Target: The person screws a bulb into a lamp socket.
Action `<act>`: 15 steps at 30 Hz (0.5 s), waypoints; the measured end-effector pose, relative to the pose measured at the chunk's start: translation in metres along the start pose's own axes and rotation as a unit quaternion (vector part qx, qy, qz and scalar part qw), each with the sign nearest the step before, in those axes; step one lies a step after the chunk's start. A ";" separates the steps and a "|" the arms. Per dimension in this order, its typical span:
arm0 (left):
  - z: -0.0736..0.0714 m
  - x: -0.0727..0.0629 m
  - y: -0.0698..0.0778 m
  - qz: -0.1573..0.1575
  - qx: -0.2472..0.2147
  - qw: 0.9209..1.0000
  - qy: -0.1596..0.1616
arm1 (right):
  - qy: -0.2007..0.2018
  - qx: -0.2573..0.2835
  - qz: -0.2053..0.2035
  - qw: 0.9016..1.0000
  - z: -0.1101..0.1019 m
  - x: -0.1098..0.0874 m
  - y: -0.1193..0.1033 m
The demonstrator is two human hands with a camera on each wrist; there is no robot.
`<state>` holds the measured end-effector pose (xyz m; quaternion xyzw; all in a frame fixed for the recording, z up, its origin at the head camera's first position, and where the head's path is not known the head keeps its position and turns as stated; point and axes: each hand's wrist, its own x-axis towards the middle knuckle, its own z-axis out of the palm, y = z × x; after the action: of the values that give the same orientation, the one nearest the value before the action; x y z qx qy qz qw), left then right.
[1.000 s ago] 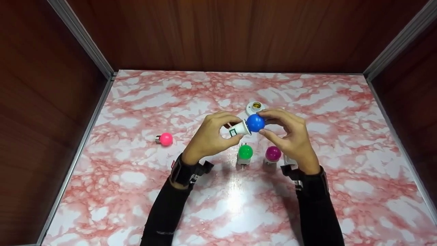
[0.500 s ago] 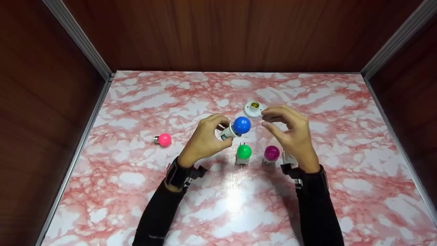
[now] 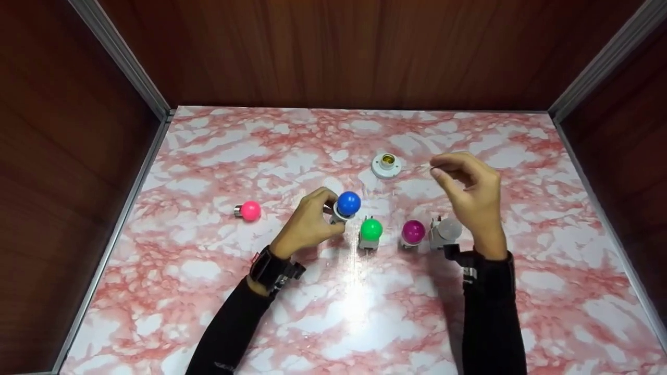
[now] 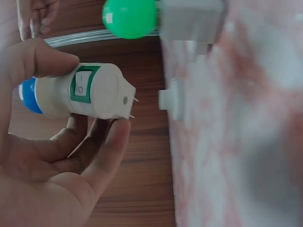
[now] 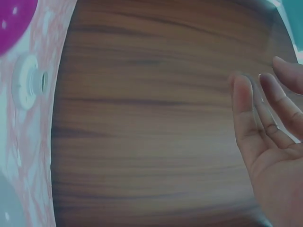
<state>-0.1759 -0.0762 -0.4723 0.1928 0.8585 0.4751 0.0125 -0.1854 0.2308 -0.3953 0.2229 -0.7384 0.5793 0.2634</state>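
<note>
My left hand [image 3: 311,221] grips a white plug-in lamp holder [image 4: 97,90], which has a green-framed rocker switch [image 4: 84,84] and two thin pins at its end. A blue bulb [image 3: 349,203] sits in that holder, pointing up in the head view. Just right of it stands a green bulb [image 3: 371,229] in a white holder. My right hand [image 3: 471,190] is raised over the right side with nothing in it, its fingers relaxed and bent, as the right wrist view also shows. Below that hand are a purple bulb [image 3: 413,232] and a white bulb [image 3: 449,229], both in white holders.
A round white lamp base [image 3: 386,165] with a brass-coloured socket lies toward the back of the marbled table [image 3: 198,271]. To the left a pink bulb [image 3: 250,211] lies on its side, metal cap leftward. Brown wood-grain panels [image 3: 333,57] wall the table in.
The right hand has let go of the blue bulb and moved right. My left hand has carried the holder and bulb left and toward me, turning the bulb upright.
</note>
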 end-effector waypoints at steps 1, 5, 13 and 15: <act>0.002 0.000 -0.002 -0.005 0.001 1.000 -0.003 | 0.007 -0.003 0.004 1.000 -0.003 0.000 0.001; 0.011 -0.002 -0.011 -0.016 0.008 1.000 -0.015 | 0.026 -0.013 0.014 0.999 -0.012 0.001 0.003; 0.025 -0.008 -0.029 -0.009 0.013 0.999 -0.037 | 0.040 -0.030 0.026 0.998 -0.023 0.000 0.007; 0.027 -0.008 -0.032 -0.008 0.018 0.999 -0.044 | 0.045 -0.030 0.030 0.998 -0.026 0.000 0.007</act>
<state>-0.1727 -0.0723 -0.5150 0.2070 0.8671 0.4503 0.0504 -0.1866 0.2575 -0.3960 0.1664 -0.7492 0.5738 0.2860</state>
